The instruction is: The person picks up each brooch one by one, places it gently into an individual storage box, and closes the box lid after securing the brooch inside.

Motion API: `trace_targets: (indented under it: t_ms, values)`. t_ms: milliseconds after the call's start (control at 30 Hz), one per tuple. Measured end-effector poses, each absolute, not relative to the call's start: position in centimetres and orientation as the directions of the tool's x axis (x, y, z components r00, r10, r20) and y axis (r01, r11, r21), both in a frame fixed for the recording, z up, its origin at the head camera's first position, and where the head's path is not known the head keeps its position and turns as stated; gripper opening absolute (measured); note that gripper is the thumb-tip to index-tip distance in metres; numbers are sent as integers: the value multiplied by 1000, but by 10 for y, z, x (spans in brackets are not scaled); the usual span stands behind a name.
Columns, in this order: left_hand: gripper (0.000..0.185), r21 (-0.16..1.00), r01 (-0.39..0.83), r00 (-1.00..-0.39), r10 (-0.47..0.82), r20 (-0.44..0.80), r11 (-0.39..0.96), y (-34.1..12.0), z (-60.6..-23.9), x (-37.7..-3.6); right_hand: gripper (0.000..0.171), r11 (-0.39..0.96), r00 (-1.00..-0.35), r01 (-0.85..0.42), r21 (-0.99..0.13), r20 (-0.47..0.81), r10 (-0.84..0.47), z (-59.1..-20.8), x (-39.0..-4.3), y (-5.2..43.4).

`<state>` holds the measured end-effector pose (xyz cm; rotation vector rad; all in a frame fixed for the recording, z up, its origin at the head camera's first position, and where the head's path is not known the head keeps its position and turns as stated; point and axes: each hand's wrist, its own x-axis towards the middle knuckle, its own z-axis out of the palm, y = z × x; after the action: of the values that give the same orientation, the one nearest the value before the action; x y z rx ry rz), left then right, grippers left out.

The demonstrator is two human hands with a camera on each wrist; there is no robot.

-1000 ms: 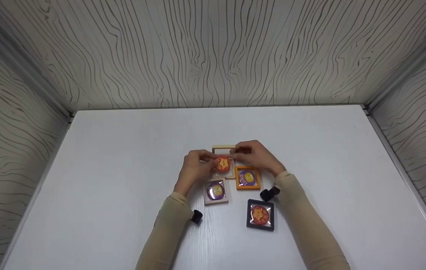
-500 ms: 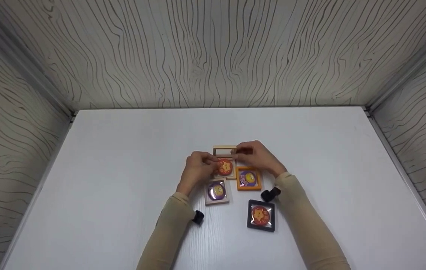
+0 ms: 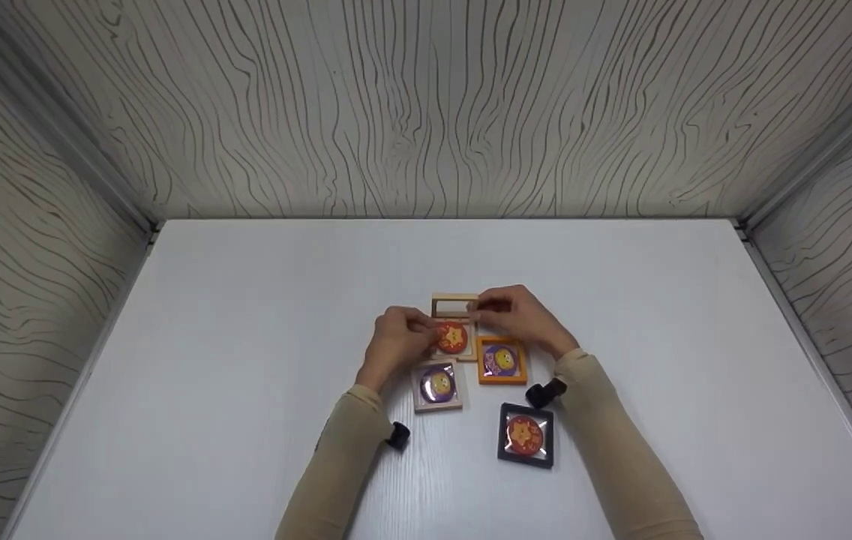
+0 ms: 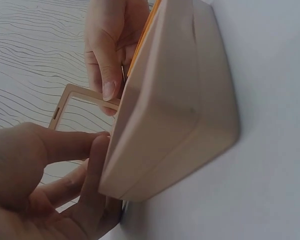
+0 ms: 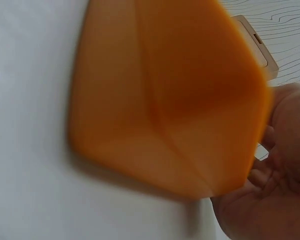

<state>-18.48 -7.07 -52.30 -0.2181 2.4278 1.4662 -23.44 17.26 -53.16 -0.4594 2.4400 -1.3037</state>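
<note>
Both hands work one beige frame case (image 3: 453, 330) at the table's (image 3: 246, 337) centre. The left hand (image 3: 398, 341) pinches its left edge; the right hand (image 3: 517, 315) holds the raised open lid (image 3: 454, 304) at the far side. An orange star badge (image 3: 452, 337) lies inside. The left wrist view alone shows curled fingers (image 4: 65, 145) against the case wall. The right wrist view is filled by the orange case (image 5: 165, 95), blurred. Both forearms reach forward, wrists low.
</note>
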Motion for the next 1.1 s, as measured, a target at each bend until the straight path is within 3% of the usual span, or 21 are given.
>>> trace_targets:
  t_ms: [1100]
  values:
    - [15,835,-277,-946,19,-324,476,-73,-521,-186,23,521,-874,-157,-839,-128,-469,-526,-238,177]
